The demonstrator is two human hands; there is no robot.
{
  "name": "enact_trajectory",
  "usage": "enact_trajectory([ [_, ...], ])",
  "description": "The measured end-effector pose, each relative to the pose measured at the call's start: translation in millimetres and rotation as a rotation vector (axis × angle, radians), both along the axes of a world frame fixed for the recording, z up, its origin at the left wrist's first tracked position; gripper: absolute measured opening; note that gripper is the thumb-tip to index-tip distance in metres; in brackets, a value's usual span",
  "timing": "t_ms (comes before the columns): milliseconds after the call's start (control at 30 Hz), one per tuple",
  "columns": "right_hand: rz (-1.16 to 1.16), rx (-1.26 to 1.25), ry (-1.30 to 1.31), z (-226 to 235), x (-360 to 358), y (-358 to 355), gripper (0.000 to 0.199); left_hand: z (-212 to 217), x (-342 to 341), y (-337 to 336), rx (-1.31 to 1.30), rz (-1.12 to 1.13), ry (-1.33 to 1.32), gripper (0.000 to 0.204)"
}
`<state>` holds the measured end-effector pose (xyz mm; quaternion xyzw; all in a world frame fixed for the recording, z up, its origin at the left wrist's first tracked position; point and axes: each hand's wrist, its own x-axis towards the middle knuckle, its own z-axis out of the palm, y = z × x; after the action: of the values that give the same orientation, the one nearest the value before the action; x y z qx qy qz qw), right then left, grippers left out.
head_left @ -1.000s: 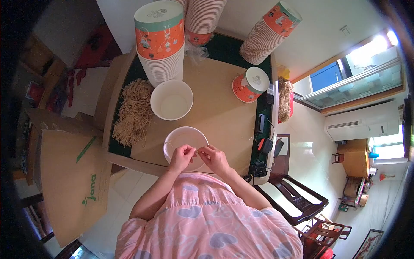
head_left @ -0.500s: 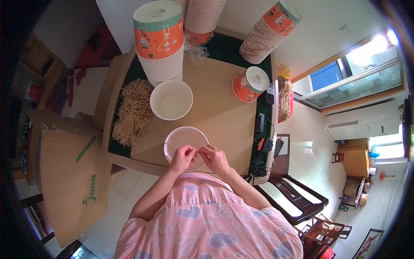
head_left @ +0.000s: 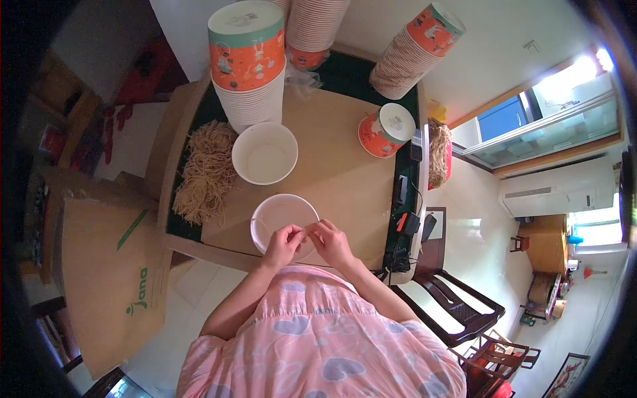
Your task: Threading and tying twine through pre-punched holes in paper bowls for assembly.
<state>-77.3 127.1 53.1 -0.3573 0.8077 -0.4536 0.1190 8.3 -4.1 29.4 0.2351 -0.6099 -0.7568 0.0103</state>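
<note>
A pale, thin-walled round bowl (head_left: pixel 279 213) sits at the near edge of the brown table (head_left: pixel 338 179). My left hand (head_left: pixel 284 244) and my right hand (head_left: pixel 330 243) meet over its near rim, fingertips pinched on the rim and almost touching each other. Whatever else lies between the fingertips is too small to make out. Just beyond stands a white paper bowl (head_left: pixel 264 154), upright and empty. A heap of tan dried noodles (head_left: pixel 206 174) lies to the left of both bowls.
Tall stacks of orange-and-white paper bowls (head_left: pixel 249 63) (head_left: pixel 411 50) stand at the table's far side, and one orange bowl (head_left: pixel 385 129) lies tipped. Black devices with cables (head_left: pixel 402 199) line the right edge. A cardboard box (head_left: pixel 109 278) stands left, a dark chair (head_left: pixel 458 308) right.
Both hands stay at the pale bowl's near rim; only the fingers shift slightly.
</note>
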Motion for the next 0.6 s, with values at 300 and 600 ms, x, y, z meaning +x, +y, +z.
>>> enact_trajectory([
  [300,-0.013,-0.011,-0.073,8,0,7,0.009,20,-1,-2,-0.120,-0.052,-0.015,0.009],
  [600,-0.176,-0.120,-0.027,-6,-13,5,0.008,11,6,-52,-1.125,0.089,-0.046,0.053],
])
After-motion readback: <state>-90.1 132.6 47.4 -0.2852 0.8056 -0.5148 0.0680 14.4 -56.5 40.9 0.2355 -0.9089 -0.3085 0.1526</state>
